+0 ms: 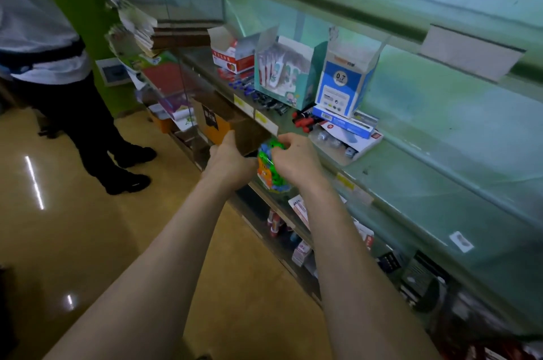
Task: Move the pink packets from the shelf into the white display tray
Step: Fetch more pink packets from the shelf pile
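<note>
A long pale-green glass shelf (pixel 440 171) runs from the upper left down to the lower right, with more stocked shelves beneath it; a glossy tan floor (pixel 88 242) fills the left side; a person in a grey top and dark trousers (pixel 53 65) stands at the far left. On the glass shelf stand three open cartons in a row: a blue-and-white cardboard display box (pixel 343 80) on the right; a teal cardboard display box (pixel 305 77) in the middle; a white-and-red open carton (pixel 232 57) on the left. The pale pink packets (pixel 273 68) stand upright in the teal box, packed close together, well apart from both hands. A brown cardboard box (pixel 249 130) sits under the shelf edge, just behind the hands; yellow price labels (pixel 266 121) hang on that edge; red-capped markers (pixel 302 121) lie loose in front of the blue-and-white box.

Both bare forearms reach forward to the shelf front; the left hand (pixel 229 160) lies against the left side of a clear pack of green, blue and orange pieces (pixel 270 171), thumb pointing up, its fingers curled and mostly hidden; the right hand (pixel 293 160) grips the top and right side of the same pack with bent fingers; the pack hangs between the two hands, just below the shelf edge.
</note>
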Motion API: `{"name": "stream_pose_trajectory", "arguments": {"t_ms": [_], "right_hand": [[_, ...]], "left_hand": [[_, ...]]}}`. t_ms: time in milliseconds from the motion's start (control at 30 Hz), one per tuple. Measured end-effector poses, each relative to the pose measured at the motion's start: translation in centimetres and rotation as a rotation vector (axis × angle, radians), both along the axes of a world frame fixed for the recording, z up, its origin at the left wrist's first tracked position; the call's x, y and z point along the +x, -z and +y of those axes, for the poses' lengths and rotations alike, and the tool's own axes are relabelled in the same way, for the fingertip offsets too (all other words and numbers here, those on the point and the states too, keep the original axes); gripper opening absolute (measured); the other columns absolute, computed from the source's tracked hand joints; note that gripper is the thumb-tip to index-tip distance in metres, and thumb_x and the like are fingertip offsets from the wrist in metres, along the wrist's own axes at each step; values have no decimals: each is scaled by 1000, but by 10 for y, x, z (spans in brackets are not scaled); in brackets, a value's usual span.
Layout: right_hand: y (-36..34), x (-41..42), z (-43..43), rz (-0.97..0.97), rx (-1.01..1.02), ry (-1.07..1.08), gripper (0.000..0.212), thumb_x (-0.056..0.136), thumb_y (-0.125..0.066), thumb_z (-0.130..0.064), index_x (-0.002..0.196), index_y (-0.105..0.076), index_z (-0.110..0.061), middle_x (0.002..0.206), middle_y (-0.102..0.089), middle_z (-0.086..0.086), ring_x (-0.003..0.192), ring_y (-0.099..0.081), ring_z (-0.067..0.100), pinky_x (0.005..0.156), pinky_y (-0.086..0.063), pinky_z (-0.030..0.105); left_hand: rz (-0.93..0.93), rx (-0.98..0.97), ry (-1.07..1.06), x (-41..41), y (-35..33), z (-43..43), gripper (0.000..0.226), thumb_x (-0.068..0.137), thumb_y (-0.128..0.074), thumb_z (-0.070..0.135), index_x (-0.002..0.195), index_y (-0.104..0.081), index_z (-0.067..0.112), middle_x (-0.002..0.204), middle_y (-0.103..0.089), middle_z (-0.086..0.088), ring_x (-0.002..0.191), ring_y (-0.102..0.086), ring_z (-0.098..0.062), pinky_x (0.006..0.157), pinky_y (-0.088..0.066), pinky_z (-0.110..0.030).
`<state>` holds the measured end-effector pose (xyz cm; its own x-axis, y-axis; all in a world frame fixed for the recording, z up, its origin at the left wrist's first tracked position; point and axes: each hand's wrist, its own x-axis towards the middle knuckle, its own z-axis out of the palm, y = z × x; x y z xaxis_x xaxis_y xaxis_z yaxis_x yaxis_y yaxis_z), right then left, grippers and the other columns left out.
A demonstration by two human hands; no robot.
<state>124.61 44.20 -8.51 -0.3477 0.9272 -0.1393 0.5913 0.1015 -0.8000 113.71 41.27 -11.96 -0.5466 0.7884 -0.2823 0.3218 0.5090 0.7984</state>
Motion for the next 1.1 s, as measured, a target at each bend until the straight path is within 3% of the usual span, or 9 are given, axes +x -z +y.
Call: {"name": "stream_pose_trajectory", "arguments": {"t_ms": [100,233,367,567,667,767,833,967,1100], "right_hand": [[-6,-30,-1,9,13,17,47,93,-49,-16,140,-46,-13,141,-47,5,105,-53,13,83,-36,23],[-17,-63,-4,20,43,55,47,93,-48,-15,141,-45,-13,140,-48,6,102,-54,10,79,-41,25],[-41,-81,-1,23,141,97,41,95,-47,-12,135,-49,-9,129,-56,9,99,-58,17,80,-47,29],[-84,-89,16,15,293,121,37,97,-46,-11,134,-49,-7,133,-53,8,84,-44,7,50,-35,-5],[-104,-94,33,3,384,129,37,97,-45,-12,133,-51,-9,135,-53,7,108,-52,14,84,-37,13],[-123,-102,55,-24,468,126,42,97,-45,-16,139,-46,-13,143,-46,4,126,-46,16,101,-35,27],[-138,-105,73,-12,524,122,44,96,-47,-17,139,-46,-13,144,-46,3,129,-44,17,104,-34,28],[-167,-105,113,-47,608,121,44,94,-46,-16,138,-47,-12,144,-45,5,132,-42,18,106,-32,28],[-193,-98,151,-122,630,123,46,94,-46,-17,140,-45,-13,145,-44,4,132,-42,21,105,-33,29]], "left_hand": [[26,11,44,-34,-6,6,67,67,-69,38,127,-41,32,122,-53,-11,93,-59,-31,85,-53,-51],[64,24,84,-71,-19,14,76,81,-64,28,145,-22,34,143,-36,-7,111,-55,-34,96,-47,-52],[92,165,118,-97,-43,31,58,78,-67,37,129,-41,32,134,-47,-6,112,-53,-28,97,-47,-45],[127,325,209,-110,-88,61,66,70,-64,31,133,-42,29,126,-54,-8,109,-57,-29,94,-50,-48],[169,388,219,-119,-108,84,66,79,-62,21,140,-37,21,134,-50,-11,113,-55,-27,92,-50,-40],[206,436,229,-127,-127,108,77,85,-64,23,149,-22,21,143,-43,-13,120,-51,-25,93,-47,-34],[229,458,225,-131,-144,125,80,81,-65,25,149,-23,24,139,-45,-16,122,-50,-32,98,-47,-44],[345,496,223,-129,-182,164,77,87,-61,21,151,-18,18,148,-35,-13,128,-44,-26,95,-41,-27],[474,517,231,-124,-210,201,80,84,-59,20,152,-16,20,140,-42,-14,118,-51,-29,93,-48,-37]]}}
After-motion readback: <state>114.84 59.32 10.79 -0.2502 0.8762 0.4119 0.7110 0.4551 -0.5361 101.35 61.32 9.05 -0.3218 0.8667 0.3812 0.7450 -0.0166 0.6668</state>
